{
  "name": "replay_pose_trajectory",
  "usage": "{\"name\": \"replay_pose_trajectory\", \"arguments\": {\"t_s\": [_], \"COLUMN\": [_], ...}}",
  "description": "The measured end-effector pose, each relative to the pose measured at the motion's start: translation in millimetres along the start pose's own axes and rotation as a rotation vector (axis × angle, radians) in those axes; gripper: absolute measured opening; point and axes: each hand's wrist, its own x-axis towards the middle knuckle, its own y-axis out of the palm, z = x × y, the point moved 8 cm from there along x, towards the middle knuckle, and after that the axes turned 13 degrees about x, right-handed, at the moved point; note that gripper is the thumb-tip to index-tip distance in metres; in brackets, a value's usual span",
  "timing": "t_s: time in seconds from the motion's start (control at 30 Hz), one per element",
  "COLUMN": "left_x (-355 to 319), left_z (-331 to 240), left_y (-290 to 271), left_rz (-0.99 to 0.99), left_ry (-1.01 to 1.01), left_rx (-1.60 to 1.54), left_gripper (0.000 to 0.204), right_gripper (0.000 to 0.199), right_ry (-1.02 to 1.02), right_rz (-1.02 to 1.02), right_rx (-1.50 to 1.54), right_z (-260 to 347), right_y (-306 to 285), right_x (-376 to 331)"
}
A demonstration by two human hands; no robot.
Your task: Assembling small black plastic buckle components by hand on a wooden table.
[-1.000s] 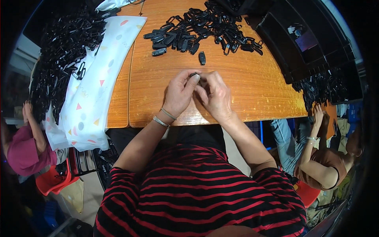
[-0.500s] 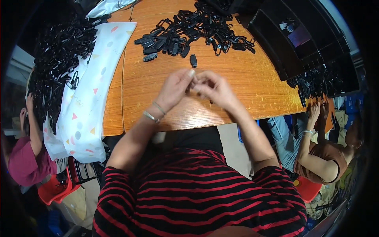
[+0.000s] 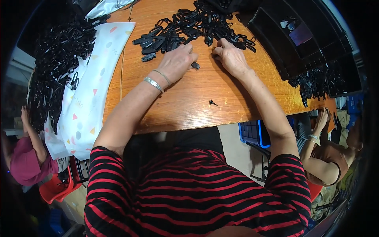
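Observation:
Reaching toward the far side of the wooden table point(image 3: 173, 112), my left hand point(image 3: 177, 61) has its fingers curled round a small black oblong plastic piece point(image 3: 196, 65), whose end sticks out beside the fingers. My right hand point(image 3: 233, 59) is at the near right edge of a pile of black plastic pieces point(image 3: 193, 23), some of them loop-shaped. Its fingertips are bent together and face away, so what they pinch is hidden. A tiny dark pointed part point(image 3: 213, 102) lies on the wood between my forearms, touched by neither hand.
A large heap of black pieces point(image 3: 59, 59) covers the left, beside a patterned white sheet point(image 3: 85, 114). At the right stands a black bin point(image 3: 292, 39), with more black pieces point(image 3: 312, 85) near it. One person point(image 3: 29, 158) works at the left, another point(image 3: 323, 158) at the right.
My hands were together over the middle of the table; they have parted and moved farther away. The left has closed on the oblong piece, the right has reached the pile. The tiny part is now uncovered.

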Motion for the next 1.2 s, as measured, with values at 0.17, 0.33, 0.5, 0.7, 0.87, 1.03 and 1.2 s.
{"name": "replay_pose_trajectory", "arguments": {"t_s": [0.17, 0.33, 0.5, 0.7, 0.87, 1.03, 1.2], "left_x": [-16, -56, -74, -78, -82, -81, -77], "left_z": [6, 4, -2, -1, 0, 1, 1], "left_y": [11, 22, 4, -15, -17, -21, -26], "left_rz": [0.057, -0.030, -0.104, -0.238, -0.252, -0.245, -0.257], "left_ry": [-0.243, -0.610, -0.739, -0.752, -0.771, -0.795, -0.730], "left_rx": [-0.408, -1.335, -1.411, -1.459, -1.522, -1.493, -1.340], "left_gripper": [0.015, 0.014, 0.011, 0.018, 0.026, 0.027, 0.026], "right_gripper": [0.017, 0.023, 0.033, 0.036, 0.038, 0.028, 0.021], "right_ry": [0.288, 0.500, 0.382, 0.090, 0.071, 0.325, 0.157], "right_rz": [0.001, -0.074, -0.063, -0.233, -0.258, -0.272, -0.368], "right_rx": [0.459, 1.270, 1.194, 0.785, 0.688, 0.949, 0.802], "right_z": [13, 46, 82, 109, 111, 99, 109], "right_y": [-3, 15, 11, -19, -24, -21, -33], "right_x": [-19, -35, -35, -31, -30, -38, -36]}}
